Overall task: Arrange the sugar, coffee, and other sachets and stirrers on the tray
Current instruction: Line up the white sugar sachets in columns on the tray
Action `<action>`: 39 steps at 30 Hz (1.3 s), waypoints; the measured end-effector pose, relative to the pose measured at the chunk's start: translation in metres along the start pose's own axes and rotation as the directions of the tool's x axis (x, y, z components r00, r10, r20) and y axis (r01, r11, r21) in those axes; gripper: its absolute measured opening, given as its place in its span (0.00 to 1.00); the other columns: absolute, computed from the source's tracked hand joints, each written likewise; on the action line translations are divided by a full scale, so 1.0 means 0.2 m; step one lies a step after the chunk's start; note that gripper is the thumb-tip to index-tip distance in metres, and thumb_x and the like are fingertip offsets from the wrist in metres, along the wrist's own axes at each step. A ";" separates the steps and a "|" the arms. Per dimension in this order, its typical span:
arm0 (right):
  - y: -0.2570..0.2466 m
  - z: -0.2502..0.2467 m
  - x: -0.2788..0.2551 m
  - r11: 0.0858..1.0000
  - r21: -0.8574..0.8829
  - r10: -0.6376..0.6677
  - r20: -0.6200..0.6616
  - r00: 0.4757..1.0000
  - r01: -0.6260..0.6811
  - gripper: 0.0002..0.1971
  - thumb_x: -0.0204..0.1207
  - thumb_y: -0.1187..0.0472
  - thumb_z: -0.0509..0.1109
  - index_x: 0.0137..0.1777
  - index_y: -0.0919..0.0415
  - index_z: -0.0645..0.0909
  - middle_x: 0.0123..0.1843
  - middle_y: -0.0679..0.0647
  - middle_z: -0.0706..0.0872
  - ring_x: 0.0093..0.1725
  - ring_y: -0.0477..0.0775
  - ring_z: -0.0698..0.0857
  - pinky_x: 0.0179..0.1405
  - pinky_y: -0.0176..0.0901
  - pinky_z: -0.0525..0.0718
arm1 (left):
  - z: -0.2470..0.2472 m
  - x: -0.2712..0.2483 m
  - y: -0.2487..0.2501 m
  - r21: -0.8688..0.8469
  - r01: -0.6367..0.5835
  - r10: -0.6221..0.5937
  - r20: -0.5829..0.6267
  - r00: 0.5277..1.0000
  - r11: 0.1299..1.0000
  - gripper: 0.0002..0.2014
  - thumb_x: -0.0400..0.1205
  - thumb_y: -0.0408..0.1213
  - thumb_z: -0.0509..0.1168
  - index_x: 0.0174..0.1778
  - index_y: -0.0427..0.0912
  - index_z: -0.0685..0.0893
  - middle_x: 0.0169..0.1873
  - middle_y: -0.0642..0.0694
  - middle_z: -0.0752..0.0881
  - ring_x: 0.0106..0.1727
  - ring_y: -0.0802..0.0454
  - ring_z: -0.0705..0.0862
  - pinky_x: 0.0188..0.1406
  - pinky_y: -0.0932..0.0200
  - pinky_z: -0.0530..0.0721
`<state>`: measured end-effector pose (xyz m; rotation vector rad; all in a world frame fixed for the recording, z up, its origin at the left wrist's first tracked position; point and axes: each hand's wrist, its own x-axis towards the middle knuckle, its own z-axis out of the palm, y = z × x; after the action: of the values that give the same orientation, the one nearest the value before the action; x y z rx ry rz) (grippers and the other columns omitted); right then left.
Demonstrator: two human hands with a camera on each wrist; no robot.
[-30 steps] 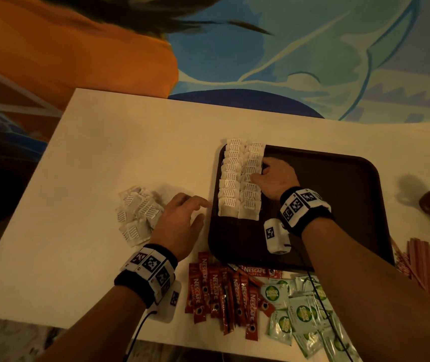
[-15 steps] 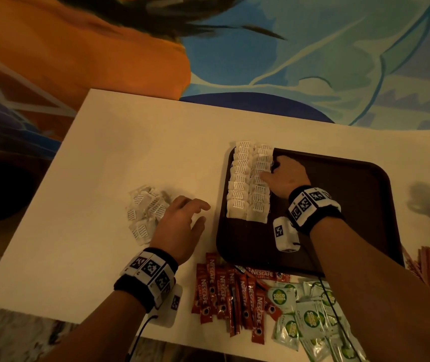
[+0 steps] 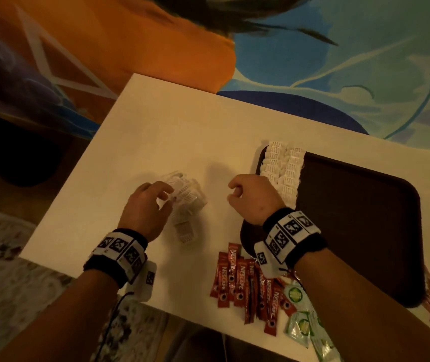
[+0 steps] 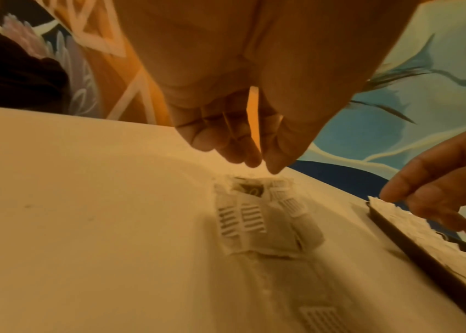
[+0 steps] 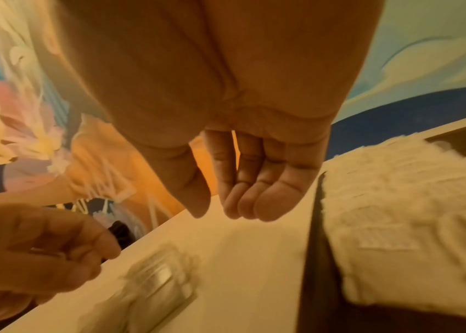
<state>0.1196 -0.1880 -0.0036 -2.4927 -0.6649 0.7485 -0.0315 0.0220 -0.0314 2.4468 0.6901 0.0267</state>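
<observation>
- Done: two rows of white paper sachets (image 3: 283, 173) lie along the left edge of the dark brown plastic tray (image 3: 360, 218).
- Left: loose white sachet pile (image 3: 186, 202), red coffee sticks (image 3: 245, 286), green sachets (image 3: 300, 320), all on the table, lower frame.
- Left hand (image 3: 147, 207) reaches the pile, fingers relaxed, nothing pinched; right hand (image 3: 254, 198) hangs loosely curled, empty.

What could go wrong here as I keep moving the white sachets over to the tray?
The right hand hangs beside the white sachet rows on the tray; a brush could skew them. Those rows overhang the tray's rim, so some may slide off. The left hand reaches into a loose pile, so several sachets might drag along.
</observation>
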 end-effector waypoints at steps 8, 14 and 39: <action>-0.22 0.26 0.09 0.988 -0.153 -0.012 0.086 0.996 0.025 0.19 0.81 0.51 0.72 0.69 0.56 0.81 0.63 0.57 0.87 0.63 0.61 0.85 0.61 0.53 0.86 | 0.05 -0.08 -0.11 0.009 0.093 -0.093 0.110 0.990 0.996 0.13 0.80 0.42 0.73 0.58 0.54 0.82 0.49 0.52 0.82 0.46 0.51 0.80 0.45 0.55 0.79; -0.28 0.36 0.14 0.980 -0.200 0.029 0.038 0.999 -0.021 0.19 0.81 0.50 0.72 0.67 0.56 0.77 0.66 0.59 0.79 0.66 0.64 0.80 0.64 0.58 0.82 | 0.10 -0.06 -0.10 -0.008 0.112 -0.110 0.118 0.987 0.994 0.18 0.79 0.46 0.74 0.64 0.53 0.82 0.58 0.45 0.76 0.52 0.41 0.82 0.49 0.47 0.86; -0.10 0.25 -0.02 0.999 -0.010 -0.051 -0.045 0.998 0.051 0.02 0.81 0.56 0.72 0.49 0.52 0.82 0.52 0.50 0.83 0.53 0.52 0.80 0.52 0.49 0.83 | -0.03 -0.10 0.03 -0.146 -0.026 0.038 0.079 0.996 0.989 0.02 0.82 0.42 0.73 0.46 0.53 0.86 0.40 0.60 0.85 0.42 0.65 0.82 0.36 0.67 0.76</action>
<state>0.0798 -0.1605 -0.0280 -2.4830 -0.7141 0.6705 -0.0473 0.0124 -0.0204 2.3059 0.5920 -0.0100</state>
